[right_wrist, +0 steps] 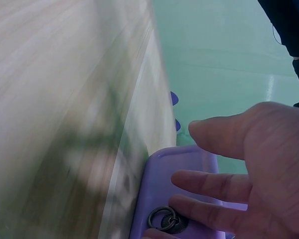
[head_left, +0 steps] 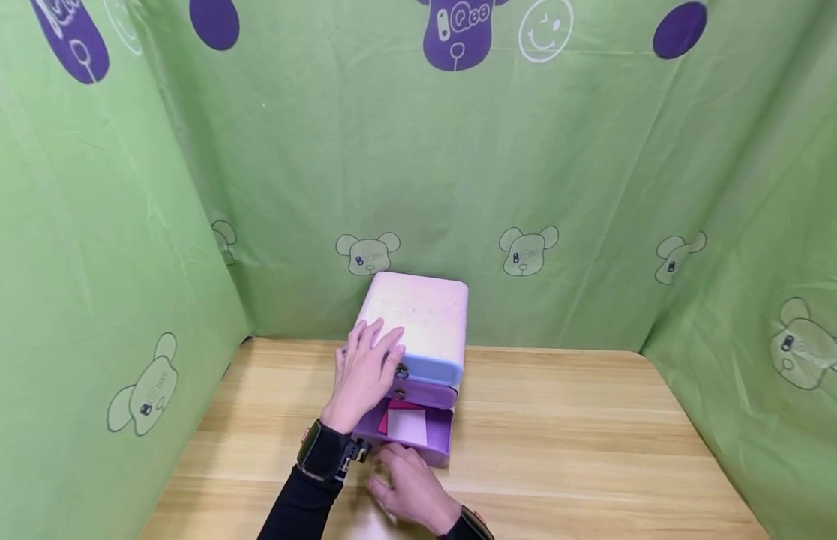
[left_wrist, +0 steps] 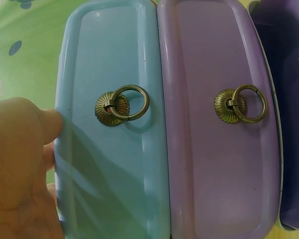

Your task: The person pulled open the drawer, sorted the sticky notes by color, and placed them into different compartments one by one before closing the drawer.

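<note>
A small cabinet (head_left: 425, 311) with a pale pink top and several drawers stands on the wooden table. My left hand (head_left: 366, 371) rests on its top at the front left corner, fingers spread, thumb beside the blue drawer front (left_wrist: 109, 174). Below is a closed purple drawer (left_wrist: 224, 174); both fronts carry brass ring pulls. The bottom purple drawer (head_left: 440, 454) is pulled out, with a white paper square (head_left: 407, 425) and a magenta piece (head_left: 383, 424) inside. My right hand (head_left: 415, 487) is at that drawer's front, fingers extended near its ring pull (right_wrist: 162, 219), thumb apart.
The wooden table (head_left: 560, 435) extends to both sides of the cabinet. Green cloth (head_left: 432, 165) printed with bear heads hangs behind it and along the left and right sides. Dark wrist bands with devices (head_left: 324, 448) sit on both wrists.
</note>
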`<state>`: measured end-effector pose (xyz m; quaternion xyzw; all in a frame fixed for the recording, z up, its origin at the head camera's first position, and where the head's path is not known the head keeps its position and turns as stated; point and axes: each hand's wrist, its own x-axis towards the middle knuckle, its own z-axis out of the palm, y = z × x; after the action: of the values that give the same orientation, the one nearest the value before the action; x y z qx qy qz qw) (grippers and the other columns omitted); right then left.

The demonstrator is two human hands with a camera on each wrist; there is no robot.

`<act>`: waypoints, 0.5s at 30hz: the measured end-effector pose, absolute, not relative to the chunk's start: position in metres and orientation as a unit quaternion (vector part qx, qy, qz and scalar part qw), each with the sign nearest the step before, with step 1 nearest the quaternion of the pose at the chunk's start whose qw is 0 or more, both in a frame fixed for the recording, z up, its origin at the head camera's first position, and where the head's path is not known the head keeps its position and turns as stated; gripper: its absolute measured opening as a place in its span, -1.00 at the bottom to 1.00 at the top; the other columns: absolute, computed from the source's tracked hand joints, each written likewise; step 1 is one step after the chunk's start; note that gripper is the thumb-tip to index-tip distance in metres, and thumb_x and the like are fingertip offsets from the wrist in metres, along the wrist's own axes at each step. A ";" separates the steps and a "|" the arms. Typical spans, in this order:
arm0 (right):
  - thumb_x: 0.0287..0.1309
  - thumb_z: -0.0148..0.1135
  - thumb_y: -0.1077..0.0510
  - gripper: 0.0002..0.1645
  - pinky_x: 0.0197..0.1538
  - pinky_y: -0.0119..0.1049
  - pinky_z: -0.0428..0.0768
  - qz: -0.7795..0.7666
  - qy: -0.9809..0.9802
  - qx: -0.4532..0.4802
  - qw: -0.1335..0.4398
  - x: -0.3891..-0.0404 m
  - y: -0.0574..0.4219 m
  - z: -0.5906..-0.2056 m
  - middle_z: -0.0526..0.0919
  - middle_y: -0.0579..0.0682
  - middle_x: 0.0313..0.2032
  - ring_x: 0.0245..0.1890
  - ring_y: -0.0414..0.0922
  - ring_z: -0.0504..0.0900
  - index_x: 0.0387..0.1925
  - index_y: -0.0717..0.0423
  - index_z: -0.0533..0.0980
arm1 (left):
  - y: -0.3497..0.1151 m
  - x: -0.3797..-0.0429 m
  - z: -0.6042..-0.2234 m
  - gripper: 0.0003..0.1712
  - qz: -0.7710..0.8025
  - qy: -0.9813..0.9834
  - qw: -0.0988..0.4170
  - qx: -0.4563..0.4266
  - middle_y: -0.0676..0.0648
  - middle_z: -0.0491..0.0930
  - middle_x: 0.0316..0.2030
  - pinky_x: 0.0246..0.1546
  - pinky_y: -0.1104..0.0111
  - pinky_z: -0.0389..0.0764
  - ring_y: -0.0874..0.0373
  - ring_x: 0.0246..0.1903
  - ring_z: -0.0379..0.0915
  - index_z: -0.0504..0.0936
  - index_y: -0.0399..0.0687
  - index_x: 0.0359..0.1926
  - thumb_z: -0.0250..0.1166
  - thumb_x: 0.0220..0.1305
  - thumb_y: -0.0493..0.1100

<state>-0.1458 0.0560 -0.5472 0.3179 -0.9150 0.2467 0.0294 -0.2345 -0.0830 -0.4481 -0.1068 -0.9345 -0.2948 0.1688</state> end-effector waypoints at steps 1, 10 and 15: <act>0.18 0.37 -0.03 -0.65 0.00 -0.19 0.67 0.246 -0.915 0.318 0.031 -0.147 0.056 -0.548 0.72 0.00 -0.09 -0.14 -0.08 0.68 -0.11 0.12 0.65 | -0.083 -0.235 -0.448 -0.48 -0.295 -0.934 0.169 -0.107 -0.13 0.25 0.53 0.34 -0.34 0.22 -0.19 0.57 -0.04 0.45 0.29 0.41 -0.10 0.59 0.20; 0.18 0.36 0.00 -0.68 0.03 -0.19 0.66 0.251 -0.916 0.312 0.025 -0.150 0.054 -0.549 0.71 0.00 -0.08 -0.13 -0.09 0.68 -0.11 0.10 0.65 | -0.083 -0.234 -0.447 -0.48 -0.297 -0.934 0.166 -0.106 -0.13 0.24 0.54 0.36 -0.33 0.20 -0.19 0.57 -0.05 0.45 0.30 0.42 -0.10 0.59 0.20; 0.19 0.35 0.00 -0.67 0.03 -0.18 0.66 0.252 -0.916 0.310 0.026 -0.152 0.054 -0.548 0.71 0.02 -0.09 -0.14 -0.08 0.67 -0.11 0.12 0.65 | -0.083 -0.234 -0.447 -0.48 -0.293 -0.936 0.163 -0.105 -0.13 0.24 0.54 0.36 -0.33 0.21 -0.20 0.57 -0.05 0.45 0.30 0.42 -0.11 0.59 0.20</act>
<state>-0.1517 0.0537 -0.5478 0.3097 -0.9165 0.2520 0.0261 -0.2336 -0.0828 -0.4467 -0.1052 -0.9363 -0.2930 0.1625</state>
